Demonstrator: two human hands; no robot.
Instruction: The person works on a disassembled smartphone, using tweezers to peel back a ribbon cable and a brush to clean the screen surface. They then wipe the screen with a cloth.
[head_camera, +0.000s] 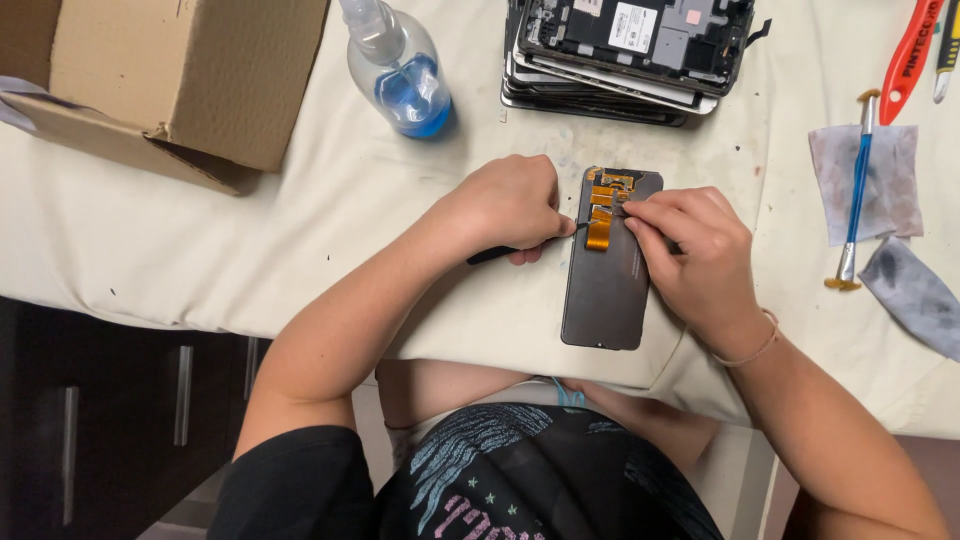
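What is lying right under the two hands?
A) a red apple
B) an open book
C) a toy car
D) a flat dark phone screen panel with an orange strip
D: both the left hand and the right hand work on a dark phone screen panel with an orange ribbon strip near its top.

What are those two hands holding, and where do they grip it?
The left hand grips a thin dark tool near its tip end. The right hand pinches the orange ribbon cable on the phone screen panel.
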